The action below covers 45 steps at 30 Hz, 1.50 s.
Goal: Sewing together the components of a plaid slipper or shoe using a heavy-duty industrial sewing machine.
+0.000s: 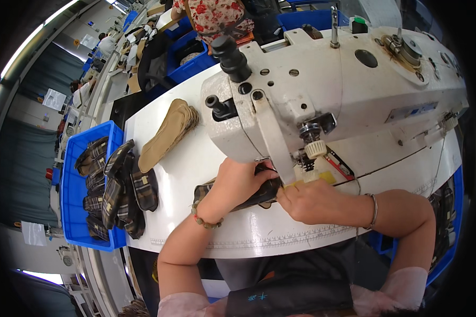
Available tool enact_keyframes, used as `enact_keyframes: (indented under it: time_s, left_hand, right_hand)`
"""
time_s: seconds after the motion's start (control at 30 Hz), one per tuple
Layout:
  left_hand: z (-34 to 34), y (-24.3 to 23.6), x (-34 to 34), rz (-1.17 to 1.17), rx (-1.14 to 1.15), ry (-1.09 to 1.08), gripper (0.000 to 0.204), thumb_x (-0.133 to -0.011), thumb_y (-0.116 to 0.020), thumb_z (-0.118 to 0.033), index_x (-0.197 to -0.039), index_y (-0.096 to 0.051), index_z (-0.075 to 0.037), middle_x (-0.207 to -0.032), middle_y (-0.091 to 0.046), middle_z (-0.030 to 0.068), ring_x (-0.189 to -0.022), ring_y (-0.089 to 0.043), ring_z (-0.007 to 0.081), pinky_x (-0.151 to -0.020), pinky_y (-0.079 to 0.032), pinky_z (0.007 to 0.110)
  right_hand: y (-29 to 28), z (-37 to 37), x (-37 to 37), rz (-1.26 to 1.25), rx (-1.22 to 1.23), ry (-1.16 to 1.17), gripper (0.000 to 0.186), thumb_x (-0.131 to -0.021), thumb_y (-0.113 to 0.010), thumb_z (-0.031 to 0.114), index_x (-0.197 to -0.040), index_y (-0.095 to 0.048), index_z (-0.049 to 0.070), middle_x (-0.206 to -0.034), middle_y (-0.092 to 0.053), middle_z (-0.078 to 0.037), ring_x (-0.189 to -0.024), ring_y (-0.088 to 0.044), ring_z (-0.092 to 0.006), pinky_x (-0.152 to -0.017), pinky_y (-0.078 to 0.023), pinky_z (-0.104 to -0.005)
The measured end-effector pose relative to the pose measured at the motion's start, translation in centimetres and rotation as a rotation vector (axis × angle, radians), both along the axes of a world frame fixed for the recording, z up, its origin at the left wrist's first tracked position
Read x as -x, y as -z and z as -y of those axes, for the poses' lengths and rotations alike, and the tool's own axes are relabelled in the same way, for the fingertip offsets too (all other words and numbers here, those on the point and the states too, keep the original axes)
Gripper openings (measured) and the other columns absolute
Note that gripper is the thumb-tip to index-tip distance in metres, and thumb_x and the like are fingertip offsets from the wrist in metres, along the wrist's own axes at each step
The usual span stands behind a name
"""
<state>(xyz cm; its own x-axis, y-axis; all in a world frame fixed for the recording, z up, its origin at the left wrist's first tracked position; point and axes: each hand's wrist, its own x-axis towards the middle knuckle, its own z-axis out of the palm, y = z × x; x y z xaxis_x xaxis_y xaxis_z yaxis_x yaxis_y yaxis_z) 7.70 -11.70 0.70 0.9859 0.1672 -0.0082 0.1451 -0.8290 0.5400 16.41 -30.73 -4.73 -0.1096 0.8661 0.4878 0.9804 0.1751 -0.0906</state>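
Observation:
A dark plaid slipper (263, 195) lies at the needle end of a white sewing machine (296, 79), partly hidden by my hands. My left hand (239, 181) is closed on its far side, thumb and fingers pinched close under the machine head. At the slipper's right end my right hand (313, 202) is closed, fingertips pressed together on its edge. Something yellow shows just above the right fingers. The needle itself is hidden behind the machine head and my fingers.
A stack of tan insoles (166, 132) lies on the white table (180, 222). Several plaid slippers (124, 195) overhang a blue bin (113, 240) at the left. A red-and-black tool (339, 165) lies behind my right hand. Another person (217, 18) sits beyond the table.

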Motion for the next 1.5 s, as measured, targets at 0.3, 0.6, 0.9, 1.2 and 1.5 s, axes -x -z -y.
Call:
enact_keyframes:
  time_s: [0.3,0.6,0.9,1.2,1.5]
  left_hand:
    - [-0.3,-0.2,-0.2,-0.079,0.071,0.018,0.023,-0.084,-0.079,-0.023,-0.095,-0.073,-0.003,-0.087,-0.073,0.0105,-0.076,-0.069,0.0248,-0.072,-0.052,0.035]
    - [0.1,0.4,0.0,-0.029,0.015,-0.013,0.016,-0.078,-0.079,-0.016,-0.089,-0.069,-0.01,-0.083,-0.071,0.006,-0.079,-0.067,0.0316,-0.068,-0.052,0.041]
    - [0.7,0.0,0.0,-0.008,-0.058,-0.016,0.016,-0.077,-0.078,-0.015,-0.089,-0.069,-0.008,-0.079,-0.07,0.0094,-0.076,-0.067,0.0326,-0.067,-0.053,0.042]
    - [0.5,0.5,-0.1,-0.008,-0.083,-0.001,0.012,-0.077,-0.077,-0.014,-0.085,-0.071,-0.008,-0.075,-0.069,0.0135,-0.073,-0.067,0.0355,-0.065,-0.052,0.044]
    - [-0.5,1.2,-0.3,0.035,0.142,0.034,0.011,-0.08,-0.074,-0.011,-0.087,-0.069,-0.004,-0.078,-0.069,0.0155,-0.075,-0.067,0.0375,-0.068,-0.052,0.044]
  right_hand:
    - [0.2,-0.7,0.0,0.127,-0.137,-0.019,0.01,-0.072,-0.064,0.013,-0.073,-0.059,0.004,-0.06,-0.05,-0.002,-0.048,-0.056,-0.0139,-0.041,-0.043,-0.0297]
    - [0.1,-0.3,-0.4,0.146,-0.171,0.022,0.012,-0.07,-0.065,0.014,-0.067,-0.054,0.009,-0.061,-0.045,0.001,-0.049,-0.053,-0.0103,-0.038,-0.039,-0.0286]
    - [-0.3,-0.1,-0.3,0.214,-0.143,0.017,0.013,-0.069,-0.066,0.013,-0.075,-0.063,0.002,-0.062,-0.046,0.001,-0.05,-0.052,-0.0094,-0.039,-0.038,-0.0263]
    - [-0.8,0.4,-0.4,0.198,-0.093,0.0,0.025,-0.073,-0.067,0.012,-0.093,-0.07,-0.003,-0.066,-0.053,0.0,-0.052,-0.053,-0.0101,-0.04,-0.039,-0.0255]
    - [-0.8,0.2,-0.7,0.27,-0.211,0.028,0.018,-0.074,-0.067,0.011,-0.089,-0.07,0.003,-0.063,-0.048,0.005,-0.051,-0.049,-0.0067,-0.04,-0.03,-0.0242]
